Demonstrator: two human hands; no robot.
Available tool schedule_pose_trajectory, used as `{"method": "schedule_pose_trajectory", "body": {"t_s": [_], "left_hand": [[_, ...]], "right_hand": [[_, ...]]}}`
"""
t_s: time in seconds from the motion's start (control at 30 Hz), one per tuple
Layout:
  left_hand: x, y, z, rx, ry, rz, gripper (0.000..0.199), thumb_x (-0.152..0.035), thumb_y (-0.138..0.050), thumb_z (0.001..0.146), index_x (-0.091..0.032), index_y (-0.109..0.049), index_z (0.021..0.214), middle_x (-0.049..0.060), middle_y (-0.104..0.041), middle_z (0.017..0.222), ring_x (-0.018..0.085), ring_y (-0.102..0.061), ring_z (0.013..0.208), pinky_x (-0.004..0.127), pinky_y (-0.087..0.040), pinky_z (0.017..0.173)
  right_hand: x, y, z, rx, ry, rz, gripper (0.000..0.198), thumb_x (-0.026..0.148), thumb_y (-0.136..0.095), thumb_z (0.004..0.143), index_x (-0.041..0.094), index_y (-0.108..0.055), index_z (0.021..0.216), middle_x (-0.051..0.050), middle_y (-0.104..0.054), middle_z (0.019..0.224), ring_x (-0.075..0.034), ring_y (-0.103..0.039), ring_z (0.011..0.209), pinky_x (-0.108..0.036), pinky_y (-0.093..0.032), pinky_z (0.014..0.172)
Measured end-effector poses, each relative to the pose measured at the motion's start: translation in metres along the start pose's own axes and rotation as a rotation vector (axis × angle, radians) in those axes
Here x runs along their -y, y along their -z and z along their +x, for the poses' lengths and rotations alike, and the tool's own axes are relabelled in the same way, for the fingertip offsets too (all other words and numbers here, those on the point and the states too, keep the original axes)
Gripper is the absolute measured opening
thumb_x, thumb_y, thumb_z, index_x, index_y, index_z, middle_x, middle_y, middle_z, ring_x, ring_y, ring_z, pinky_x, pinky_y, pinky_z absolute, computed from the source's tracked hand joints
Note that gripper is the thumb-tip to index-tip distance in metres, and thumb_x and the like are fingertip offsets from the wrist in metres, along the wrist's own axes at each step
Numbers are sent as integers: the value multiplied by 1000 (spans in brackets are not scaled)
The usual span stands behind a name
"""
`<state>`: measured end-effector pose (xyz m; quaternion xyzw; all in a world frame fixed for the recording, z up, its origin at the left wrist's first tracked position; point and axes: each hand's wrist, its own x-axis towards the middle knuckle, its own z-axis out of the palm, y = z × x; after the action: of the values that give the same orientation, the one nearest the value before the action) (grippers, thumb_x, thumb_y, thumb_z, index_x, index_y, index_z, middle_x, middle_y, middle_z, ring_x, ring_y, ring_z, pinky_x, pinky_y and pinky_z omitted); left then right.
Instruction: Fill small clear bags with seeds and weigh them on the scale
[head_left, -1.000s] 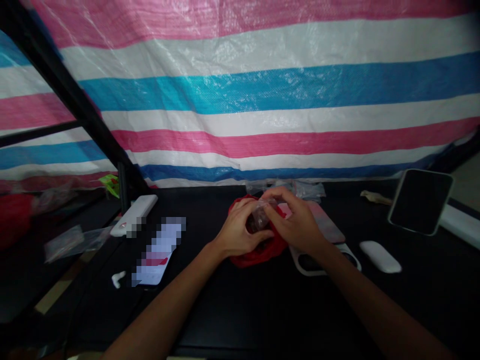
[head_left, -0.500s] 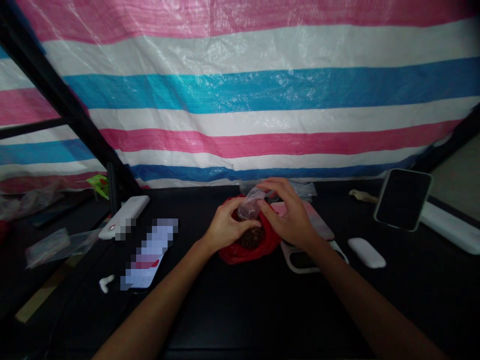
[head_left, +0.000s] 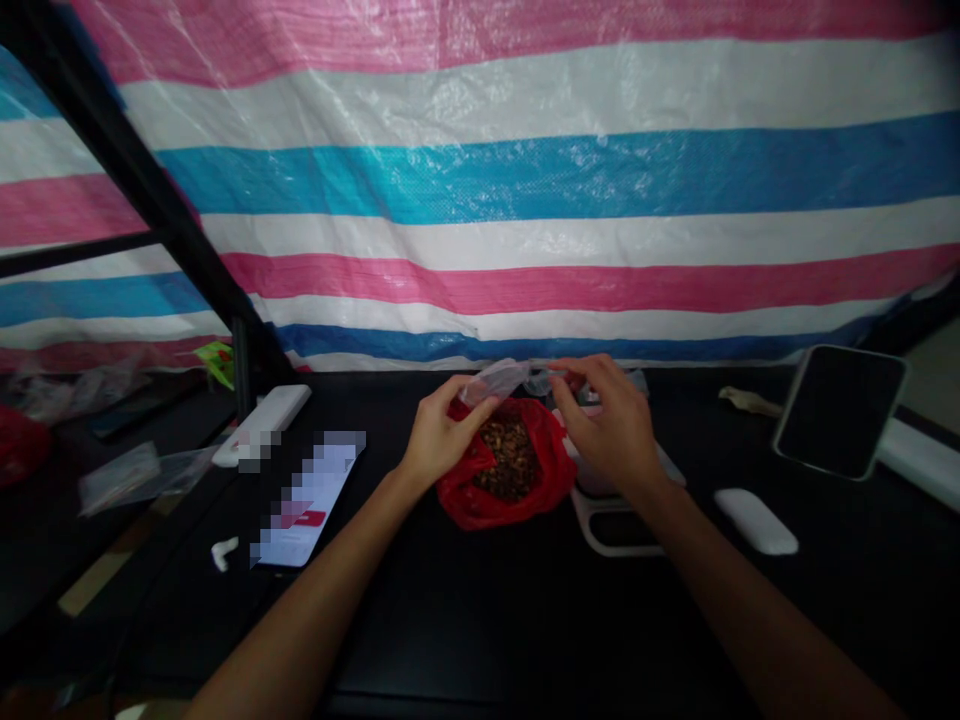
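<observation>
- I see a striped sheet [head_left: 525, 170] filling the upper frame.
- Black table [head_left: 480, 620] across the lower half.
- Red bag [head_left: 480, 515] at centre, on the table, mouth open upward. Brown bits [head_left: 514, 455] show inside.
- Dark phone [head_left: 840, 412], propped up, right side of frame, screen black.
- Right hand [head_left: 615, 415], right of centre, over the scale. Thumb and fingers bent in at the far end of the clear bag; I can't tell if they have hold of it.
- Scale [head_left: 622, 549] just right of the red bag, partly hidden under that hand and forearm.
- Lit phone [head_left: 307, 505], flat, lower left, screen partly pixelated on my feed.
- Left hand [head_left: 442, 430], left of centre, beside the red bag, pinching the clear bag between thumb and fingers.
- White box [head_left: 262, 425], left, beyond the lit phone.
- Clear bag [head_left: 491, 382], centre, above the far rim of the red bag.
- White case [head_left: 756, 520], lower right.
- Earbud [head_left: 223, 553], lower left, beside the lit phone.
</observation>
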<state>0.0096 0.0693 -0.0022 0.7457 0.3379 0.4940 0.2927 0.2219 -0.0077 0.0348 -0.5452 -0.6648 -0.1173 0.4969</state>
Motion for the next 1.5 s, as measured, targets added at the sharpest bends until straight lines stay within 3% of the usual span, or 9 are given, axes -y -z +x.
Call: {"method": "schedule_pose_trajectory", "body": {"t_s": [0.13, 0.43, 0.63, 0.73, 0.87, 1.0, 1.17, 1.3, 1.5], "left_hand": [[18, 9, 9, -128, 33, 92, 37, -47, -63, 97, -21, -68, 123, 6, -74, 111, 19, -67, 94, 32, -54, 87], [54, 2, 11, -45, 226, 2, 60, -46, -64, 96, -20, -52, 148, 14, -65, 126, 20, -67, 97, 34, -57, 84], [49, 6, 12, 27, 180, 128, 46, -44, -45, 105, -18, -63, 138, 14, -68, 137, 25, -62, 127, 45, -42, 116], [42, 10, 11, 131, 169, 228, 44, -44, -40, 106, -22, -72, 126, 11, -68, 139, 27, -56, 135, 50, -37, 120], [30, 13, 9, 157, 210, 308, 43, -44, -36, 107, -30, -73, 123, 7, -63, 144, 30, -48, 139, 60, -31, 118], [13, 21, 10, 91, 44, 401, 31, -43, -48, 102, -25, -73, 108, 9, -69, 118, 30, -56, 120, 53, -39, 108], [-1, 29, 9, 473, -140, 325, 17, -31, -60, 93, -23, -68, 105, 4, -67, 100, 21, -63, 87, 35, -50, 83], [6, 27, 7, 579, -79, 245, 33, -8, -59, 76, -22, -69, 103, 3, -67, 94, 18, -61, 76, 30, -49, 71], [14, 28, 11, 550, 49, -7, 39, -2, -49, 68, -17, -69, 98, 1, -66, 84, 14, -58, 71, 26, -45, 65]], "right_hand": [[-23, 9, 5, -48, -118, -196, 21, 20, -58, 93, 20, -73, 107, -6, -71, 92, -24, -67, 86, -40, -50, 85], [-60, 25, 3, 148, -273, -637, 38, 36, -45, 100, 16, -77, 99, -17, -74, 96, -32, -67, 87, -43, -46, 75], [-72, 27, -3, 232, -275, -697, 43, 41, -44, 102, 16, -78, 106, -19, -72, 107, -35, -66, 95, -45, -47, 78], [-77, 24, -6, 295, -240, -665, 44, 41, -43, 103, 16, -79, 108, -20, -71, 111, -36, -64, 100, -48, -47, 82], [-72, 20, -3, 166, -163, -567, 42, 38, -44, 103, 14, -76, 114, -20, -68, 111, -35, -61, 103, -49, -47, 88], [-42, 16, 3, 284, 72, -234, 28, 36, -52, 102, 20, -75, 99, -10, -71, 98, -28, -61, 97, -45, -47, 92], [-5, 7, -4, 572, 220, -58, 17, 29, -64, 95, 25, -75, 106, -7, -71, 103, -27, -59, 105, -45, -47, 95], [-4, 2, -10, 654, 229, -76, 44, 2, -58, 76, 24, -75, 109, -8, -69, 108, -27, -60, 105, -44, -46, 95], [-9, 3, -8, 597, 147, -201, 54, -1, -53, 71, 23, -73, 116, -10, -67, 117, -28, -60, 109, -44, -45, 97]]}}
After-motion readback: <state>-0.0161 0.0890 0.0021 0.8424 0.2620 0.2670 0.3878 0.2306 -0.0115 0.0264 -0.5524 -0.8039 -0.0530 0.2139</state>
